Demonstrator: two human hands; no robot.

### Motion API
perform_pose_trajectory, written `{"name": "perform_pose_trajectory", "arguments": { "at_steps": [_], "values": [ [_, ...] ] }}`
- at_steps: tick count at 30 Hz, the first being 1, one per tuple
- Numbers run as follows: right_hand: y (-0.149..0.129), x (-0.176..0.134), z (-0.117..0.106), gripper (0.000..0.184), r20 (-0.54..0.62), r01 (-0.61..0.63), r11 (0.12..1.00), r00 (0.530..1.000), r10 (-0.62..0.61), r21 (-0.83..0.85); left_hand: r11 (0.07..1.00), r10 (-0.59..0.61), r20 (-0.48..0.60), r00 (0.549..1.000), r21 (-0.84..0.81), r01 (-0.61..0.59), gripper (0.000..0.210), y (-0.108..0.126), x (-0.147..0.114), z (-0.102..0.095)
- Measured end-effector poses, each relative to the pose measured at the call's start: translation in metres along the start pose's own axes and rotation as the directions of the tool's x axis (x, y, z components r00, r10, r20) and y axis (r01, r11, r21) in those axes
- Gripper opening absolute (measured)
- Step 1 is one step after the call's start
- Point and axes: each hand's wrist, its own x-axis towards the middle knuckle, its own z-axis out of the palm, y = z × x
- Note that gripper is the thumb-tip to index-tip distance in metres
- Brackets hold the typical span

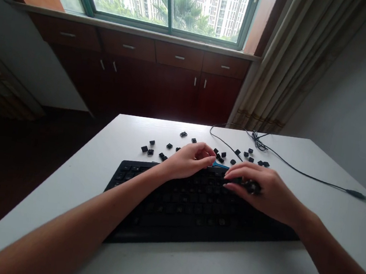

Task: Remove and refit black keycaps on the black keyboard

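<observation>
my right hand (260, 186) has its fingers clamped on a dark, blurred object (250, 186) over the keyboard (190, 209) on the white table (220, 266); my left hand (189, 160) curls by a blue strip (221, 165) (gripped or not, i can't tell).

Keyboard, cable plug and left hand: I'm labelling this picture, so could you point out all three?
Keyboard (196, 209), head view: on the middle of its key area.
Cable plug (356, 194), head view: on its dark body.
Left hand (185, 160), head view: on the back of the hand.
</observation>
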Motion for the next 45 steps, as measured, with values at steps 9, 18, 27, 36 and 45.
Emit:
{"name": "perform_pose_trajectory", "arguments": {
  "at_steps": [9,18,27,36,45],
  "values": [
    [0.034,-0.006,-0.037,0.036,-0.393,-0.293,0.951,0.866,0.307,0.098,1.0,-0.015,0.017,1.0,0.023,0.015,0.035,-0.002,0.001,0.0],
    [0.037,-0.007,-0.036,0.028,-0.124,-0.292,0.953,0.946,0.3,0.075,0.998,-0.01,0.007,1.0,0.066,0.009,0.034,-0.002,0.001,0.001],
    [0.041,-0.008,-0.035,0.033,-0.132,-0.289,0.956,0.947,0.293,0.048,0.879,0.236,0.055,0.97,0.414,-0.237,0.019,0.027,-0.016,0.014],
    [0.049,0.0,-0.035,0.023,-0.038,-0.157,0.987,0.987,0.155,-0.034,0.339,0.566,0.319,0.76,0.75,-0.568,0.018,0.047,-0.105,0.056],
    [0.063,-0.031,-0.049,0.024,0.026,-0.01,0.997,1.0,0.012,-0.073,0.316,0.626,0.367,0.688,0.687,-0.654,0.023,0.039,-0.113,0.054]
  ]
}}
